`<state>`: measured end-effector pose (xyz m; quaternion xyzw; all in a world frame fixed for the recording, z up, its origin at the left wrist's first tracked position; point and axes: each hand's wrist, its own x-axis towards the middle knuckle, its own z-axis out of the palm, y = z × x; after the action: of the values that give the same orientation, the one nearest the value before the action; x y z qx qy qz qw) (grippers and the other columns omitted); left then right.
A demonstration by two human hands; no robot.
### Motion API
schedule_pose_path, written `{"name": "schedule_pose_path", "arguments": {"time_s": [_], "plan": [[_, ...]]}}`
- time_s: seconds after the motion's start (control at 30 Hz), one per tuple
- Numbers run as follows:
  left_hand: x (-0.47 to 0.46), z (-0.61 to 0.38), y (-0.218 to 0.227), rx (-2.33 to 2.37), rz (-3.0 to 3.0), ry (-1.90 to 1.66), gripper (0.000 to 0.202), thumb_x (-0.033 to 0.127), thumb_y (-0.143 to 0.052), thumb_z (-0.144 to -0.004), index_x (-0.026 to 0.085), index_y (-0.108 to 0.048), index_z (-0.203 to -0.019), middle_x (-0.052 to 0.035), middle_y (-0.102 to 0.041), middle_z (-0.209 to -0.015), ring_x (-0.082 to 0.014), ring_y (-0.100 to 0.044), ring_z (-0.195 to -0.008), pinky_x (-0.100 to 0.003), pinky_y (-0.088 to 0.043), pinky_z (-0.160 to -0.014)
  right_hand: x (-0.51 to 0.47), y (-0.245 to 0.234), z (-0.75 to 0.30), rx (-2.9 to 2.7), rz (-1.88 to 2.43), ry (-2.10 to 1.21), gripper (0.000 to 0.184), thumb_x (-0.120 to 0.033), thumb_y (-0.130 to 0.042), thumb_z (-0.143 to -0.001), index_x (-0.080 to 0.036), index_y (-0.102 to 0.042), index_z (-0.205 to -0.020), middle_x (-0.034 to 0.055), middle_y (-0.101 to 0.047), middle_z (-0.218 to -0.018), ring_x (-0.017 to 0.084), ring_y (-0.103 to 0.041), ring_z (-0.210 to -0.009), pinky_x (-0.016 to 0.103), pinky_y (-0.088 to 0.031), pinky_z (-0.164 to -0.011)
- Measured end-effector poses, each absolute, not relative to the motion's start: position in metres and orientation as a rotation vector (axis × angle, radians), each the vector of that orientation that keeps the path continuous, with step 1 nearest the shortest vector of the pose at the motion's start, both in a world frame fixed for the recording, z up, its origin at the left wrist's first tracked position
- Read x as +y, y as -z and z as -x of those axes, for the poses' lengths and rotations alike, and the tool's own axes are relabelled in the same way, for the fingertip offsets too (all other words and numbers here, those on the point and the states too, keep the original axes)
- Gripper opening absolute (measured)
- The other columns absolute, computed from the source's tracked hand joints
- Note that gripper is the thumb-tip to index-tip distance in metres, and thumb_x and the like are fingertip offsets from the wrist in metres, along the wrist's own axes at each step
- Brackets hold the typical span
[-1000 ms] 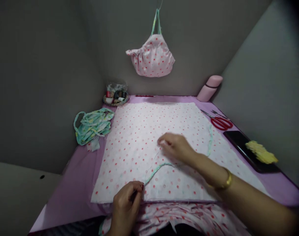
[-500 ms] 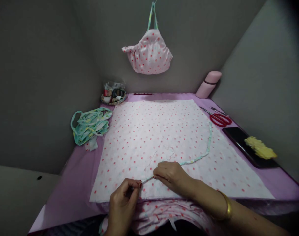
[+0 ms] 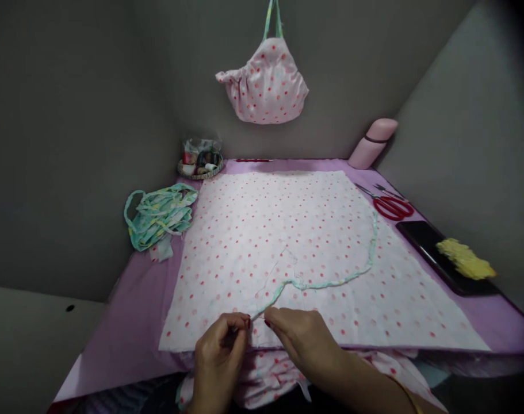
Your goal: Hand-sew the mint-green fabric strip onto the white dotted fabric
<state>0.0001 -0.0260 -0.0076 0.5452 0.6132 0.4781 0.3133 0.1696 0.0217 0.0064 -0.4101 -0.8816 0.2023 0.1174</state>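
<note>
Pinching mint fabric cord (image 3: pixel 339 282) by near end in left hand (image 3: pixel 221 351) fingers over polka-dot cloth (image 3: pixel 253 241), pressing right hand (image 3: pixel 305 339) fingers together just beside on something unclear, risking tangles from slack thread (image 3: pixel 270 275) curled alongside.

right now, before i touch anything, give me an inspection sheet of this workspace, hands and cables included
Surface: purple cloth, with white dotted fabric spread over it.
Job's things: narrow green strip curving across the fabric to the left hand; loose thread nearby.
Clutter: heaped green strips and tray of small supplies, left; pink bottle, red-handled scissors and dark phone bearing a yellow object, right.
Hands: left pinches the strip; right hand is close beside, its fingertip hold too small to tell.
Cables: nothing seen.
Surroundings: grey walls; dotted cloth item hanging at the back by green straps.
</note>
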Motion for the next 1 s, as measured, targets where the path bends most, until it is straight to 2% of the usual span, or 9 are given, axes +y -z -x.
{"name": "schedule_pose_path", "arguments": {"time_s": [0.4, 0.87, 1.0], "plan": [[-0.0266, 0.0011, 0.0066, 1.637, -1.495, -1.235, 0.01, 0.015, -0.054, -0.08, 0.021, -0.057, -0.073, 0.0001, -0.07, -0.078, -0.0138, -0.066, -0.073, -0.022, -0.053, -0.068, 0.0216, -0.001, -0.1692, -2.649, 1.231, -0.565, 0.018, -0.017, -0.043, -0.088, -0.02, -0.061, -0.088, 0.0016, -0.069, -0.067, 0.015, -0.064, -0.059, 0.022, -0.031, -0.049], [-0.0285, 0.0034, 0.0058, 1.576, -1.651, -1.178, 0.016, 0.009, -0.05, -0.08, 0.021, -0.056, -0.071, 0.0003, -0.069, -0.08, -0.0133, -0.066, -0.075, -0.021, -0.052, -0.069, 0.0238, -0.0081, -0.1649, -2.752, 1.262, -0.44, 0.013, -0.013, -0.048, -0.084, -0.02, -0.058, -0.081, -0.0002, -0.066, -0.063, 0.016, -0.062, -0.054, 0.026, -0.018, -0.044], [-0.0277, 0.003, 0.005, 1.535, -1.707, -1.195, 0.017, 0.006, -0.05, -0.079, 0.021, -0.056, -0.072, 0.0009, -0.07, -0.08, -0.0127, -0.067, -0.075, -0.021, -0.052, -0.069, 0.022, -0.0056, -0.1616, -2.758, 1.255, -0.459, 0.012, -0.014, -0.048, -0.086, -0.021, -0.058, -0.084, 0.0006, -0.067, -0.065, 0.017, -0.064, -0.057, 0.026, -0.021, -0.045]]}}
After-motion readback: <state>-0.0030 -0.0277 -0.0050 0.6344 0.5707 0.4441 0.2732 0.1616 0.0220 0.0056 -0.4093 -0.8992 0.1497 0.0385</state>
